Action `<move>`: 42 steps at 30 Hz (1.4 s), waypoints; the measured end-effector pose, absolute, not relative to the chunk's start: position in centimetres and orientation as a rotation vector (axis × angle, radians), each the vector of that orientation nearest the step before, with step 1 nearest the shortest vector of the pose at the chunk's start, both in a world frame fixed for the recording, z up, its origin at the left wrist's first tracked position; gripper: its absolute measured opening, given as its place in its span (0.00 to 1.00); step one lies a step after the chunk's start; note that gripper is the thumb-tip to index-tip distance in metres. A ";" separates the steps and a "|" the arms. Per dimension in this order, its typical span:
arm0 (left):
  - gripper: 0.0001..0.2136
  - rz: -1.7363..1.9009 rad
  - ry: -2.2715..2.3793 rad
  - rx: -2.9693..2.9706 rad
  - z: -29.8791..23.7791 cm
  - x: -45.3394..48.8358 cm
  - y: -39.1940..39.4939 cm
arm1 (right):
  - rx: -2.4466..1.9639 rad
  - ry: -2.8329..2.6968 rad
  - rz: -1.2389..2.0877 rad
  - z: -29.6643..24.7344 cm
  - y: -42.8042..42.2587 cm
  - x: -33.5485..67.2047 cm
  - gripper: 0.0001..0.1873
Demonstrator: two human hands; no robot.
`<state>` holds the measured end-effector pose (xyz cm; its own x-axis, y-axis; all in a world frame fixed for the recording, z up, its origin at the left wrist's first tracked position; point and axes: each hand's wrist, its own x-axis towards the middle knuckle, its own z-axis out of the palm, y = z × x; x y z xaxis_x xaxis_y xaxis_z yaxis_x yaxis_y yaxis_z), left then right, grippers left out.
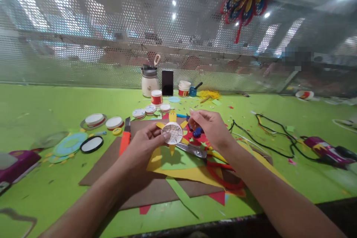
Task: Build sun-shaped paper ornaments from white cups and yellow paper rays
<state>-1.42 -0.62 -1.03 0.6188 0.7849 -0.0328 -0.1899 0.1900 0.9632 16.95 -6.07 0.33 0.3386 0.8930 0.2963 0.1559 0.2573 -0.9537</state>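
Observation:
My left hand (145, 142) is closed on a small paper turtle craft (172, 132): a white round lid with a drawn grid and yellow paper legs and head sticking out. It is held above the brown cardboard sheet (111, 163). My right hand (209, 125) hovers just right of the craft, fingers pinched together near the yellow head; whether it holds anything is too small to tell. Scissors with red handles (212, 163) lie under my right wrist on yellow and green paper sheets (181, 167).
An orange utility knife (125, 138) lies left of my left hand. Lids and paper rings (92, 134) sit at left, a glue gun (326, 151) with black cable at right. A jar (150, 81), phone (167, 82) and small cups stand by the mesh wall. The table edge runs near me.

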 end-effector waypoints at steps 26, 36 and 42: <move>0.05 0.900 0.654 0.980 -1.4 -1.8 0.9 | -1.346 -1.237 1.069 -3.3 -5.8 12.7 0.13; 0.06 0.878 0.623 1.005 -1.9 -1.8 1.2 | -1.268 -1.157 1.168 -3.5 -5.8 12.2 0.15; 0.08 0.892 0.609 1.041 -2.2 -2.0 1.3 | -1.280 -1.144 1.153 -3.7 -5.8 12.3 0.18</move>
